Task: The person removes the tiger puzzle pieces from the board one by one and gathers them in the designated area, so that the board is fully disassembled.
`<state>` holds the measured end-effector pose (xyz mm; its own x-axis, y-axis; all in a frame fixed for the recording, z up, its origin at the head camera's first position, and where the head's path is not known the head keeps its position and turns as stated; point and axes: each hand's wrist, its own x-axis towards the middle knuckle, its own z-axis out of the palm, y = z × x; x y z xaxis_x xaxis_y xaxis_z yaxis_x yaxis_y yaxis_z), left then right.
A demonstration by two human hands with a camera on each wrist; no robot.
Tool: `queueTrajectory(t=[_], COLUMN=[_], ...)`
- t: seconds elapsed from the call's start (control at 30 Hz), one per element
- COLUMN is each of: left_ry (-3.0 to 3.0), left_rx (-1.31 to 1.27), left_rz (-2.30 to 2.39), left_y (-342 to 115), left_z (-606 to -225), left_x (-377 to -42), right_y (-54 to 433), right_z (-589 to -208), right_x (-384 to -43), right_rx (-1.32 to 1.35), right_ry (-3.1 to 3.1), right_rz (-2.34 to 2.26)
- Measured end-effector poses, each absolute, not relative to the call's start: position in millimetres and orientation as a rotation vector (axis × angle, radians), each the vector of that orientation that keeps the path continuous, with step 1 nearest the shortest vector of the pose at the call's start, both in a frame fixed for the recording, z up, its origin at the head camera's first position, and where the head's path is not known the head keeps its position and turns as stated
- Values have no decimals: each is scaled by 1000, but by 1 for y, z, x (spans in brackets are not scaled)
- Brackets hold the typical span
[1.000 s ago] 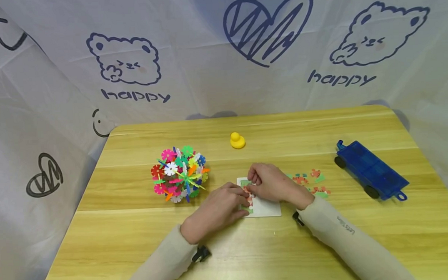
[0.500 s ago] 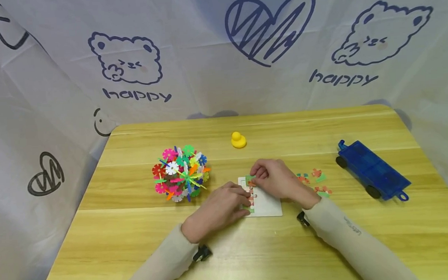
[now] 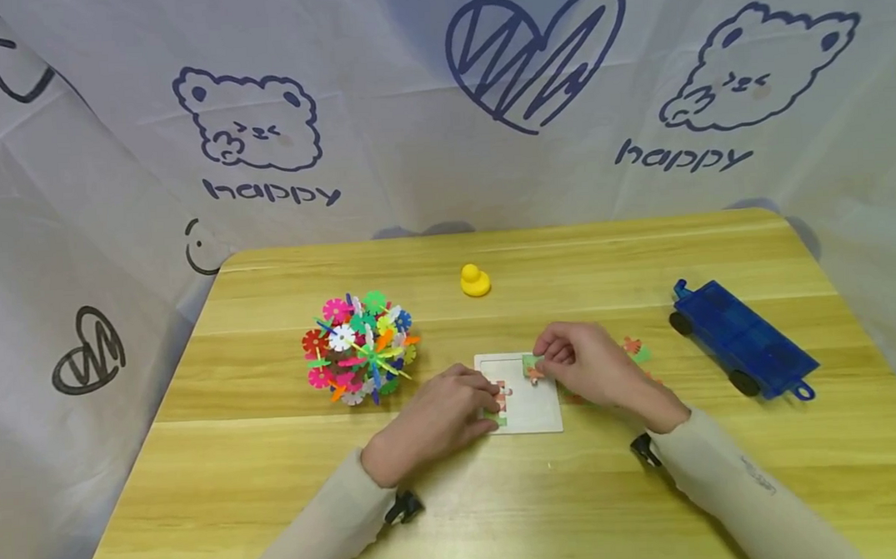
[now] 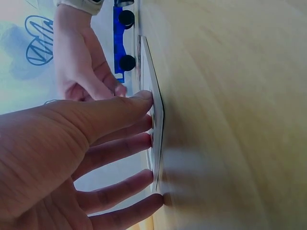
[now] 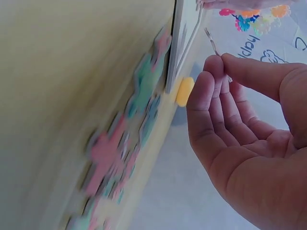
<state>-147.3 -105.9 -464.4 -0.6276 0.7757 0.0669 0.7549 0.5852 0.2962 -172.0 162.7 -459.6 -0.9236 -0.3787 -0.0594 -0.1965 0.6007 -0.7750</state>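
Note:
A small white puzzle board (image 3: 529, 415) lies on the table between the hands, with a few orange and green puzzle pieces (image 3: 503, 391) along its left side. My left hand (image 3: 442, 409) rests its fingertips on that side and partly covers those pieces. In the left wrist view, its thumb (image 4: 122, 110) and spread fingers touch the board from above. Over the board's upper right corner, my right hand (image 3: 590, 361) pinches a green and orange puzzle piece (image 3: 532, 367). The right wrist view shows this piece (image 5: 211, 40) edge-on between thumb and forefinger, raised off the board.
Loose puzzle pieces (image 3: 634, 348) lie right of the board, partly behind the right hand. A blue toy trailer (image 3: 747, 340) stands farther right. A yellow toy duck (image 3: 476, 282) sits behind the board, and a ball of colourful plastic snowflake discs (image 3: 361, 350) is at left.
My right hand has lifted the puzzle piece from the board's upper left and carried it to the upper right corner. My left hand has stayed on the board.

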Motion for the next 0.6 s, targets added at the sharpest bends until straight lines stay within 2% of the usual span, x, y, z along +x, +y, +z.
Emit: queueTrajectory(t=[0.6], left_ry=[2728], left_rx=[1294], left_rz=[476], left_y=[-107], left_z=[-466], left_x=[-148], right_y=[207], right_z=[-461], right_x=[-143], right_rx=[-530], right_ry=[2608], right_rz=[-1197])
